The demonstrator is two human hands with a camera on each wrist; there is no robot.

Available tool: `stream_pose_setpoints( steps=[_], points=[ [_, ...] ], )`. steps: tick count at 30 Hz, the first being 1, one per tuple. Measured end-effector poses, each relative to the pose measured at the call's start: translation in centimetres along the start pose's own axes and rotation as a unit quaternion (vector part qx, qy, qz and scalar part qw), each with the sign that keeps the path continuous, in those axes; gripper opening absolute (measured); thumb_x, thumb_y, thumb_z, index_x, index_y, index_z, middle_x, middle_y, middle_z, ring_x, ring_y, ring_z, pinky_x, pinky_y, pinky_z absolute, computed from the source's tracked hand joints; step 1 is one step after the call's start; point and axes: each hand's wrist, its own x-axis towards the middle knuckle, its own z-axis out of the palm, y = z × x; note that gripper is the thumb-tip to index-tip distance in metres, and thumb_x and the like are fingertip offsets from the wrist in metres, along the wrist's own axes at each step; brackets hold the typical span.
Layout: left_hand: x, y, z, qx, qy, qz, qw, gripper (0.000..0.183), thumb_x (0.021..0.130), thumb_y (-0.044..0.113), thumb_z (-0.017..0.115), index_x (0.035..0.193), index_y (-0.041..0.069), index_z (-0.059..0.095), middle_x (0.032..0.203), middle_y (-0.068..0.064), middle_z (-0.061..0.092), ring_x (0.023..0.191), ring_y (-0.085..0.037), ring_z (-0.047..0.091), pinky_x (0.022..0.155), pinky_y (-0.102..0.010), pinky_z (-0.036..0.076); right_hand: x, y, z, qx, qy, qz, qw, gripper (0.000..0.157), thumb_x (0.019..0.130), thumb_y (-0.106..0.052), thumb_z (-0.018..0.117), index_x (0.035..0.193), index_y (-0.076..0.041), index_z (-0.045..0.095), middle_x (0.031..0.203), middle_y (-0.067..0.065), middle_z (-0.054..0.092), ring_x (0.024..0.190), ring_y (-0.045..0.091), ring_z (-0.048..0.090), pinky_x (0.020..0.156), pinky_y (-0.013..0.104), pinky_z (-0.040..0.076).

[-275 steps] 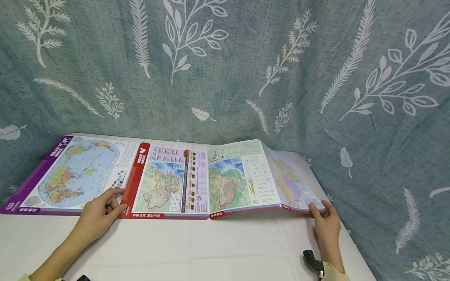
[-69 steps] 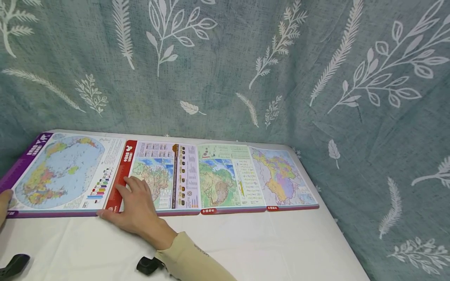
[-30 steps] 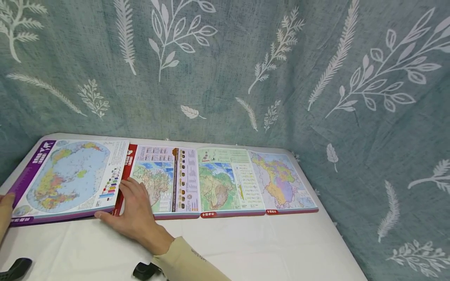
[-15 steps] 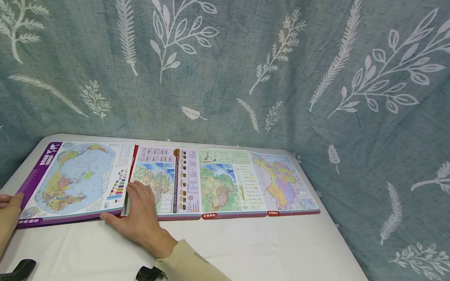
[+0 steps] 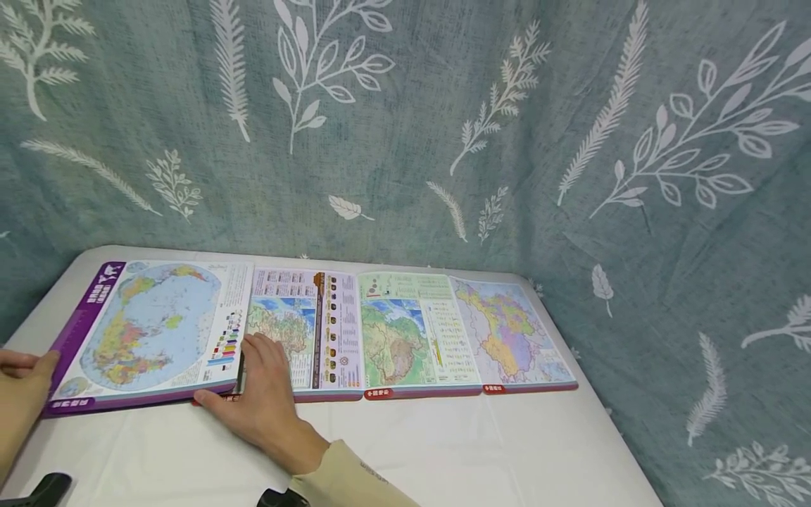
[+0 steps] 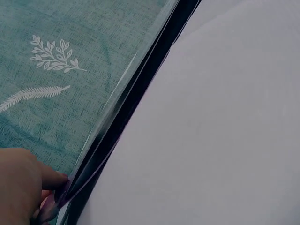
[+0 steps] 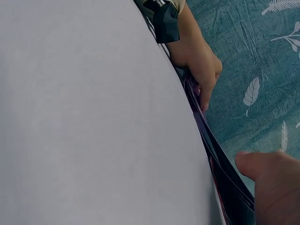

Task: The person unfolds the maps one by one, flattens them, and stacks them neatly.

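At the bottom middle, a tan sleeve (image 5: pixel 355 479) leads up and left to the right hand (image 5: pixel 266 387). Its thumb is by the front corner of the purple map (image 5: pixel 190 338); I can't tell if it grips. At the lower left, the left hand (image 5: pixel 25 398) pinches the purple edge. The purple map covers the left end of a long red-tabbed map (image 5: pixel 405 338) on the white counter (image 5: pixel 431 451). A leafy green curtain (image 5: pixel 405 141) fills the top.

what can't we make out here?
Red-tabbed map, left part: head view, mostly covered by the purple-edged map.
Left hand: head view, cut off by left edge.
Right hand: right wrist view, mostly cut off at lower right.
Fine print: head view, too small.
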Motion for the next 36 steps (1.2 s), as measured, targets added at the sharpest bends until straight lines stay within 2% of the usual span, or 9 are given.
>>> stream_pose_setpoints(
  steps=[5,11,16,19,23,27,30,32,36],
  points=[
    [-0.9,1.2,-0.2,0.022,-0.034,0.009,0.9991,0.034,0.107,0.021,0.058,0.120,-0.011,0.059,0.089,-0.021,0.057,0.059,-0.007,0.038,0.049,-0.019,0.029,-0.4,1.0,-0.5,-0.006,0.022,-0.008,1.000,0.077,0.080,-0.057,0.086,0.136,-0.009,0.064,0.136,0.004,0.063,0.134,0.019,0.056,0.118,0.041,0.041],
    [-1.4,1.6,0.0,0.031,-0.061,0.024,0.9974,0.035,0.106,0.020,0.059,0.119,-0.012,0.059,0.088,-0.024,0.059,0.059,-0.013,0.043,0.048,-0.021,0.031,-0.9,1.9,-1.1,0.013,0.018,0.003,1.000,0.075,0.079,-0.053,0.088,0.135,-0.009,0.064,0.138,0.004,0.063,0.135,0.020,0.056,0.119,0.044,0.040],
    [-2.1,2.2,-0.1,0.036,-0.077,0.031,0.9959,0.034,0.107,0.019,0.058,0.118,-0.013,0.059,0.089,-0.028,0.060,0.061,-0.019,0.049,0.046,-0.020,0.033,-1.4,2.4,-1.4,0.015,0.022,0.005,1.000,0.075,0.077,-0.053,0.089,0.132,-0.008,0.065,0.136,0.004,0.063,0.134,0.020,0.056,0.119,0.041,0.039],
    [-2.3,2.5,-0.1,0.040,-0.090,0.033,0.9946,0.036,0.107,0.021,0.058,0.118,-0.013,0.059,0.088,-0.028,0.061,0.061,-0.020,0.051,0.045,-0.022,0.034,-1.6,2.8,-1.7,0.014,0.020,0.009,1.000,0.076,0.077,-0.054,0.089,0.132,-0.007,0.065,0.137,0.006,0.063,0.135,0.021,0.056,0.119,0.040,0.040],
    [-2.7,2.7,-0.1,0.033,-0.105,0.038,0.9932,0.035,0.107,0.023,0.057,0.114,-0.011,0.058,0.080,-0.023,0.063,0.055,-0.014,0.049,0.044,-0.024,0.037,-1.9,3.2,-2.0,0.024,0.014,0.013,1.000,0.076,0.078,-0.053,0.089,0.133,-0.006,0.065,0.138,0.007,0.063,0.136,0.023,0.056,0.118,0.041,0.040],
    [-3.2,2.9,0.1,0.022,-0.100,0.047,0.9936,0.033,0.105,0.024,0.061,0.108,-0.008,0.059,0.072,-0.018,0.065,0.050,-0.008,0.046,0.044,-0.024,0.036,-2.2,3.7,-2.3,0.041,0.020,0.007,0.999,0.074,0.079,-0.051,0.089,0.133,-0.007,0.065,0.136,0.007,0.064,0.133,0.023,0.057,0.116,0.038,0.042],
    [-3.6,3.3,0.3,0.022,-0.097,0.060,0.9932,0.032,0.103,0.024,0.064,0.104,-0.008,0.060,0.070,-0.019,0.066,0.050,-0.008,0.046,0.046,-0.025,0.034,-2.4,4.2,-2.7,0.040,0.032,0.002,0.999,0.074,0.078,-0.049,0.090,0.133,-0.007,0.065,0.134,0.005,0.064,0.130,0.021,0.058,0.113,0.036,0.043],
    [-4.1,3.6,0.4,0.037,-0.097,0.072,0.9920,0.032,0.103,0.024,0.065,0.102,-0.007,0.061,0.070,-0.019,0.067,0.052,-0.011,0.048,0.049,-0.026,0.034,-2.5,4.6,-2.9,0.039,0.035,0.003,0.999,0.074,0.077,-0.049,0.090,0.133,-0.007,0.065,0.134,0.006,0.064,0.130,0.021,0.058,0.114,0.036,0.043],
    [-4.9,4.4,0.6,0.046,-0.092,0.109,0.9888,0.030,0.101,0.021,0.069,0.096,-0.008,0.061,0.071,-0.022,0.066,0.057,-0.023,0.053,0.065,-0.034,0.033,-2.9,5.2,-3.5,0.036,0.038,0.009,0.999,0.078,0.076,-0.048,0.091,0.133,-0.004,0.065,0.135,0.009,0.064,0.131,0.025,0.059,0.114,0.040,0.043]
  ],
)
